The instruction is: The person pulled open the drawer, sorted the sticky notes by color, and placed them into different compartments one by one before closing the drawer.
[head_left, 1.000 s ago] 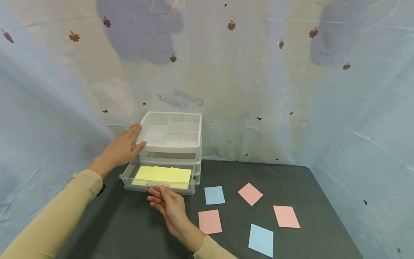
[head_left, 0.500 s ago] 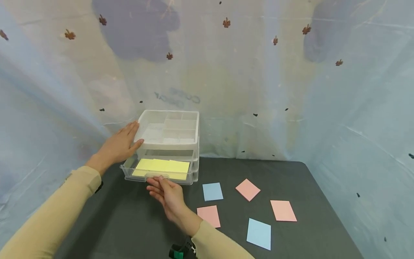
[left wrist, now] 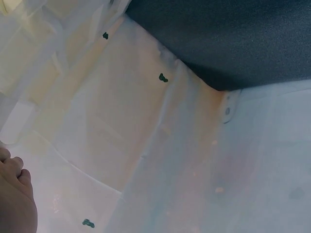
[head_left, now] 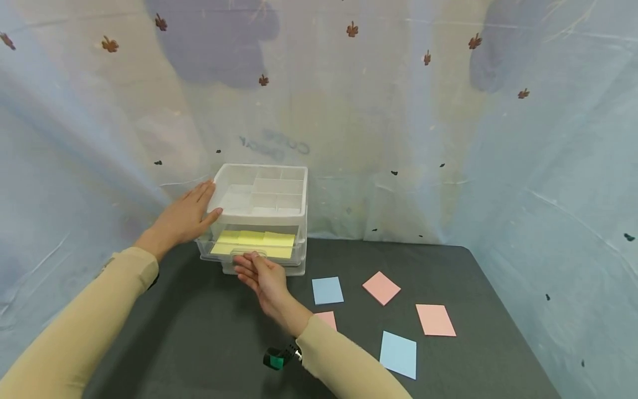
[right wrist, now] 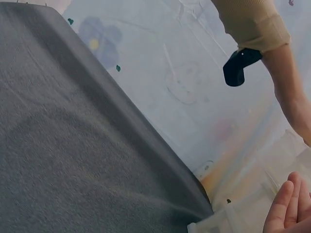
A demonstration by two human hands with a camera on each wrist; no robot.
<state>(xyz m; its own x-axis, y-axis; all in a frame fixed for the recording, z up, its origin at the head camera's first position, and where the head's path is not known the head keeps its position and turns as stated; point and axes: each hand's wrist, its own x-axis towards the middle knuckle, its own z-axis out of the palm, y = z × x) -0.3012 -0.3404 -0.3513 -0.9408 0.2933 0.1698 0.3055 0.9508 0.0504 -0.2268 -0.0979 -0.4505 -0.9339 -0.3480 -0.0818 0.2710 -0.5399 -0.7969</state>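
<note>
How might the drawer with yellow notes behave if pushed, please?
The clear drawer looks like thin, rigid plastic, so probably stiff and light. Seated partway in the organizer, it would likely slide, not tip. The yellow notes flat inside may shift.

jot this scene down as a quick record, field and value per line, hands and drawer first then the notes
left hand: fingers extended, resting at the left edge of the cabinet top
right hand: fingers at the front of the drawer
drawer state: clear, partly out
drawer contents: yellow notes, side by side
cabinet top: tray with compartments
blue notes: two, on the table
pink notes: three, on the table, one partly hidden by the right arm
</note>
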